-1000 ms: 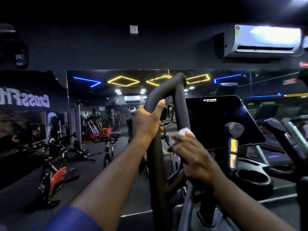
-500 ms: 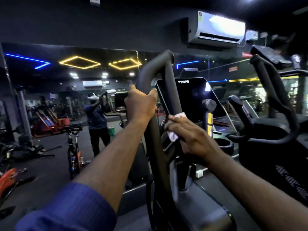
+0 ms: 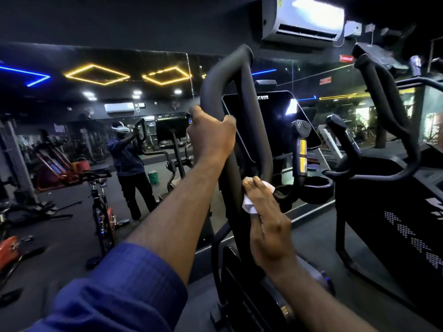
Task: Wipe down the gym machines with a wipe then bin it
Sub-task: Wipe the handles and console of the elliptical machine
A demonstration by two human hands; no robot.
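White wipe (image 3: 249, 206) lies under fingers (image 3: 258, 190) of right hand (image 3: 271, 232).

The handlebar (image 3: 255, 125) is black and dull, smooth like rubber; the wipe (image 3: 248, 206) is white, soft and crumpled, paper or thin cloth, hard to tell which; the screen (image 3: 278, 121) is black and shiny; the sleeve (image 3: 119, 291) is blue cloth with fine ribs; the mirror (image 3: 72, 140) is shiny glass; the air conditioner (image 3: 309, 22) is white glossy plastic.
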